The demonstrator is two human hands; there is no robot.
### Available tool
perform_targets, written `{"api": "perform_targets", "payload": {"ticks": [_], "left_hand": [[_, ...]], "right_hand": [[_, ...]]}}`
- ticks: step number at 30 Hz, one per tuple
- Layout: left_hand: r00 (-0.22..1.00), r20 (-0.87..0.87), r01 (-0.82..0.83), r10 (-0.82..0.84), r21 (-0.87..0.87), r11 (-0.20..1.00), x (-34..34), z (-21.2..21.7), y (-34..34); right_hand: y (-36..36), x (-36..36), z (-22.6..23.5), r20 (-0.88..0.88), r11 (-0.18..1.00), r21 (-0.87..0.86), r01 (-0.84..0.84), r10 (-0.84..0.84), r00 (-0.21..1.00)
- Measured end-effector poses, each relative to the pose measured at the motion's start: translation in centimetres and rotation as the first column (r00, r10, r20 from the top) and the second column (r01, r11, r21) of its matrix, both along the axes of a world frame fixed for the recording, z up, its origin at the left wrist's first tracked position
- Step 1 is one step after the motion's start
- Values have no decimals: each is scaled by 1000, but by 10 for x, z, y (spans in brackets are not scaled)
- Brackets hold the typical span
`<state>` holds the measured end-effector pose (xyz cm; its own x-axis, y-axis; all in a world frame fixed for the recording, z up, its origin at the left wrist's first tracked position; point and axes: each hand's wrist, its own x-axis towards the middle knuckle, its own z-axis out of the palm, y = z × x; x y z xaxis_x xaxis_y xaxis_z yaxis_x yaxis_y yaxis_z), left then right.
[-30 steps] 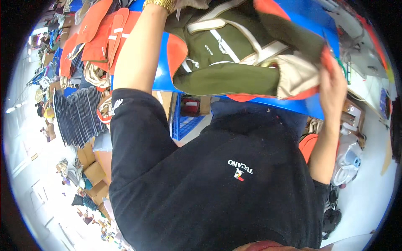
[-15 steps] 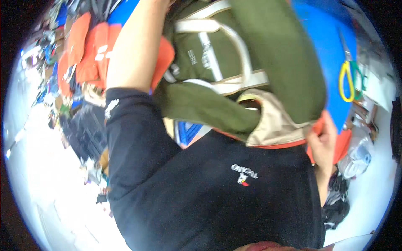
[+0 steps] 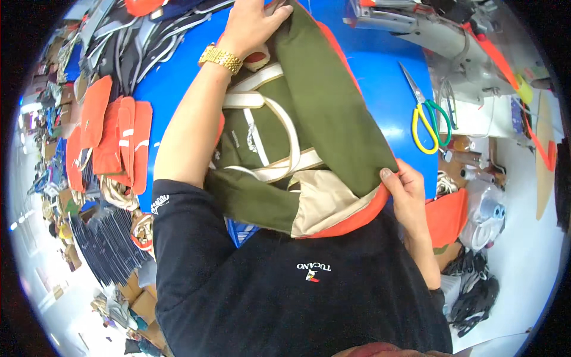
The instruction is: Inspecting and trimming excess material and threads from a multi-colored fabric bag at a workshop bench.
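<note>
Much of the bag (image 3: 324,101) escapes us: the left forearm covers its left side, its far end runs toward the upper border, and its underside faces away from us. That border also cuts off the fingers of the left hand (image 3: 254,27), whose thumb lies by the bag's far edge, so we cannot tell whether it grips the cloth. A gold watch (image 3: 220,58) circles that wrist. The right hand (image 3: 409,185) pinches the orange edge at the near right corner between thumb and fingers.

We see small white lettering on the olive cloth, too tiny to make out, beside a white tape (image 3: 254,137) with a blurred dark marking. White capitals and a little bird emblem stand upside down to us on the chest of the black shirt (image 3: 309,315); we also notice white embroidery on its left sleeve.

We find the bag over the blue worktop (image 3: 389,77), its near edge overlapping the shirt front. Its long olive panel slants from the left hand at the far end down toward the right hand. Pale lining (image 3: 324,202) shows at the near corner, while scissors (image 3: 421,100) lie to the right, blades pointing away from us.
</note>
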<state>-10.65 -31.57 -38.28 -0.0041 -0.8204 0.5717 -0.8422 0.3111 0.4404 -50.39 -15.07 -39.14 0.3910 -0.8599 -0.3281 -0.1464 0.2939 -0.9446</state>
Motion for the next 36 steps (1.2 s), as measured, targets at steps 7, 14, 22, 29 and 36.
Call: {"api": "perform_targets", "payload": {"ticks": [7, 14, 22, 29, 36], "left_hand": [[972, -25, -234, 234, 22, 972, 81, 3, 108], [564, 126, -824, 816, 146, 548, 219, -47, 307], [175, 236, -967, 956, 225, 122, 282, -85, 367], [-16, 463, -994, 886, 91, -65, 321, -82, 359], [39, 253, -961, 967, 274, -33, 348, -83, 367]], "right_hand": [[-3, -42, -22, 125, 1000, 3, -17, 17, 992], [-16, -56, -55, 205, 996, 45, -81, 70, 976], [-29, -66, -59, 174, 1000, 14, 4, -7, 985], [-34, -58, -56, 42, 998, -65, 28, -25, 999], [-39, -45, -52, -7, 995, -90, -35, 35, 999]]}}
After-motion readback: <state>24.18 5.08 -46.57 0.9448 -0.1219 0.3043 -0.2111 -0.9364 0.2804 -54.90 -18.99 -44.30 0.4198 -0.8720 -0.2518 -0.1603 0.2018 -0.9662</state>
